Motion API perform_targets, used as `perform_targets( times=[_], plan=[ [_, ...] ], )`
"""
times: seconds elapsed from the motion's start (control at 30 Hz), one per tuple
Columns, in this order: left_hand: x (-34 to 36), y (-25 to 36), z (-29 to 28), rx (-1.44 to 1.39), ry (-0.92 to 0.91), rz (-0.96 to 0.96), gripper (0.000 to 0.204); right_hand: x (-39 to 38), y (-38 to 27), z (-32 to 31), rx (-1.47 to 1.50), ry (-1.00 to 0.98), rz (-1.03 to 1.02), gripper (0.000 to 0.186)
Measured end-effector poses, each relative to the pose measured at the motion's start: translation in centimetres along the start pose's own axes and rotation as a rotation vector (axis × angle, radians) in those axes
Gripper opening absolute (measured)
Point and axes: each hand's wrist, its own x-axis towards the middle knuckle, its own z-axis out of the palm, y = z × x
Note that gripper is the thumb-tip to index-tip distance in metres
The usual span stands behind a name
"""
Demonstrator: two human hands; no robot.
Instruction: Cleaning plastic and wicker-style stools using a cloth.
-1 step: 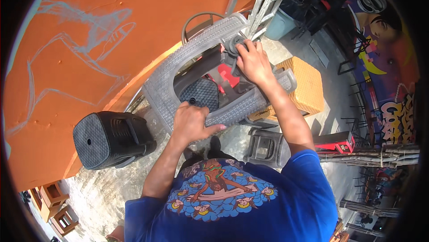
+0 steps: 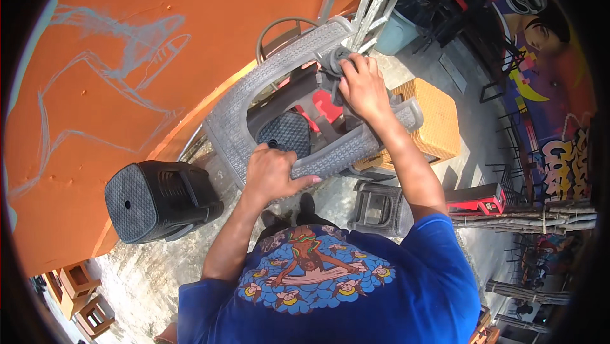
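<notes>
Left fingers [image 2: 289, 158] clasp a grey woven-textured plastic frame [image 2: 229, 115]; right fingers [image 2: 361, 64] pinch crumpled grey cloth [image 2: 332, 61].

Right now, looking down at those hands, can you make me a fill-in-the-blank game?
The right hand holds a cloth colored ____.
The left hand holds the plastic frame, and the yellow stool stands to that hand's ____.
The chalk drawing is on a wall colored ____.
The shirt is mostly ____.
Missing words: gray, right, orange, blue.
</notes>
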Motion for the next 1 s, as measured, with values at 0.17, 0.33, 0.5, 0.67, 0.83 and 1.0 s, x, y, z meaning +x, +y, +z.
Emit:
perform_targets(
  times=[0.17,0.33,0.5,0.67,0.83,1.0],
  plan=[
    [1.1,-0.4,-0.3,-0.017,0.019,0.049,0.063,-0.8,2.2,-2.1,0.117,0.484,-0.015,0.034],
    [0.5,-0.8,0.2,-0.151,0.083,0.060,0.053,2.7,1.3,-7.2,0.912,0.912,0.416,0.024],
    [0.2,-4.3,-2.1,0.044,0.729,-0.265,0.056,3.8,-1.7,-15.0,1.124,0.931,0.244,0.032],
    [-1.6,-13.1,1.0,-0.465,0.577,-0.526,0.084,4.2,-15.3,-11.2,1.566,0.566,0.057,0.039],
    [-1.9,-16.6,5.0,-1.183,0.654,-0.457,0.065,-2.0,-19.1,0.8,0.591,-0.170,-0.306,0.053],
    [0.8,-18.9,1.8,-1.021,0.460,-0.601,0.065,-3.4,-20.0,0.1,0.313,-0.353,-0.369,0.079]
  ],
)
